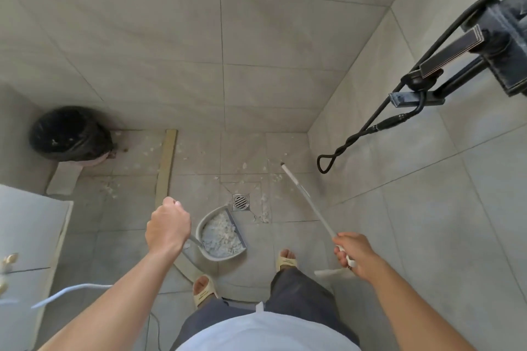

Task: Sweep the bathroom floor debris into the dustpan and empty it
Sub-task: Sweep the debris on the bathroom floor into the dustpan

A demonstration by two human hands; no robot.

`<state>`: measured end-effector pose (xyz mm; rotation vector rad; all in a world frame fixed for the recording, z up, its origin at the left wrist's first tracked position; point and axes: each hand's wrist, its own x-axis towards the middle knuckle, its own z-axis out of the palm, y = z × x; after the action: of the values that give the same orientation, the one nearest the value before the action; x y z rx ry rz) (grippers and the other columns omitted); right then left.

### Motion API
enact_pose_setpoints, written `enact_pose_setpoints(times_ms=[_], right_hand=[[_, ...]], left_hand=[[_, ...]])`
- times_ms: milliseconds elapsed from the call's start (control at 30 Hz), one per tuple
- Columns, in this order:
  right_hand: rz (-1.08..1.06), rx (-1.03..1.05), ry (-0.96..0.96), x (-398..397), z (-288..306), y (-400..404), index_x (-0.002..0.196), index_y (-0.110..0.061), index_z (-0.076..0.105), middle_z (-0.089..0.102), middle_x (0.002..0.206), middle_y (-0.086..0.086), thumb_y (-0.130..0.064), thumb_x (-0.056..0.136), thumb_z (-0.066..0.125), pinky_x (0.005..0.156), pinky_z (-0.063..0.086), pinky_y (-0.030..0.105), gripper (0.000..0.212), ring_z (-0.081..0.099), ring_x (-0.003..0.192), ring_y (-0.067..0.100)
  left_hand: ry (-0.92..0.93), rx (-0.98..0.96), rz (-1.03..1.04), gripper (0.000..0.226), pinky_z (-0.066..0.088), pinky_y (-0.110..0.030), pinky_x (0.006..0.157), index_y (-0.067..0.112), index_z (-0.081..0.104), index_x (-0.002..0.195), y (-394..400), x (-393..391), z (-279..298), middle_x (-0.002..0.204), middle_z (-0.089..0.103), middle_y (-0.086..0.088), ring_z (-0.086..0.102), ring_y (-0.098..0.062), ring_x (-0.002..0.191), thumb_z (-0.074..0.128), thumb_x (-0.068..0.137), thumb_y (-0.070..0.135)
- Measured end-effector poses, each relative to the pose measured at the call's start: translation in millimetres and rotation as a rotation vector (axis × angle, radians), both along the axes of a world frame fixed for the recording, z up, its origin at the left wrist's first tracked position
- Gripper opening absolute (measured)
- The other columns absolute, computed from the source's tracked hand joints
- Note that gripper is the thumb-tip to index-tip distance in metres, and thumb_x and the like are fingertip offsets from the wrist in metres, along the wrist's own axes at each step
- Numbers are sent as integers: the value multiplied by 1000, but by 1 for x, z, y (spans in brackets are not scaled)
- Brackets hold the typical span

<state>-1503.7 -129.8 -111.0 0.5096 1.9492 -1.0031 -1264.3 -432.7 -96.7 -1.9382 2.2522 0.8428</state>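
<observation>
Here, in the head view, your left hand (167, 226) is fisted round the dustpan's long handle, which runs down from the fist toward four o'clock to the dustpan (221, 234) on the floor (299, 239) between your feet and the drain (241, 202). The pan already holds a heap of pale debris (221, 232), and its straight lip faces about two o'clock, toward the drain. Your right hand (355, 253) is curled round the end of the broom handle (308, 202), a thin white rod whose long axis runs from that hand up toward eleven o'clock; its far tip shows above the floor near scattered flakes, and the broom head itself cannot be made out. More loose flakes (266, 208) lie just beside the drain at its three o'clock side, and others are strewn toward ten o'clock, past the pale floor strip (166, 162). The black-lined bin (70, 134) stands at ten o'clock from the pan, on your left-hand side, well apart from it. So the emptying, as I judge it, belongs to your left hand: lift the pan level and carry it toward ten o'clock, minding the strip. Tipping it early would likely spill the heap.
</observation>
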Motion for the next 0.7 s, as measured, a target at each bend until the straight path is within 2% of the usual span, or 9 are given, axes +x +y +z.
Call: enact_pose_setpoints(times_ms=[133, 267, 433, 567, 633, 700], right_hand=[[104, 9, 41, -55, -11, -34, 87, 0, 60, 44, 63, 10, 9, 89, 49, 32, 27, 14, 14, 34, 31, 9], [189, -11, 55, -129, -44, -78, 94, -3, 58, 45, 65, 11, 7, 92, 46, 32, 29, 17, 15, 34, 39, 14], [294, -5, 47, -211, -89, -128, 78, -10, 47, 42, 66, 11, 4, 95, 40, 33, 30, 14, 23, 37, 35, 13], [311, 74, 5, -244, -117, -144, 85, -12, 47, 45, 76, 9, 7, 94, 37, 33, 35, 12, 23, 39, 52, 14], [372, 137, -24, -242, -126, -137, 90, -10, 48, 46, 76, 9, 7, 92, 35, 32, 34, 13, 21, 39, 51, 14], [436, 182, -47, -230, -132, -123, 108, -6, 51, 48, 73, 12, 6, 88, 33, 33, 35, 16, 29, 40, 45, 16]], left_hand=[[-61, -3, 64, 28, 50, -44, 71, 7, 54, 95, 7, -7, -8, 91, 63, -19, 57, -38, 79, 31, 100, 23], [-141, 26, 163, 28, 45, -41, 72, 9, 53, 93, 10, -21, -8, 96, 62, -23, 52, -38, 81, 32, 99, 26], [-223, -5, 277, 28, 43, -41, 73, 11, 56, 97, 32, -32, -1, 97, 62, -24, 49, -36, 80, 33, 99, 27], [-263, -42, 324, 29, 46, -41, 70, 12, 56, 96, 47, -41, 2, 87, 60, -18, 55, -38, 80, 33, 100, 30], [-265, -47, 338, 28, 48, -42, 70, 14, 55, 94, 54, -46, 2, 86, 60, -16, 56, -38, 80, 33, 99, 31], [-268, -34, 353, 26, 48, -42, 70, 15, 54, 92, 58, -52, 0, 85, 60, -15, 56, -38, 80, 34, 98, 30]])
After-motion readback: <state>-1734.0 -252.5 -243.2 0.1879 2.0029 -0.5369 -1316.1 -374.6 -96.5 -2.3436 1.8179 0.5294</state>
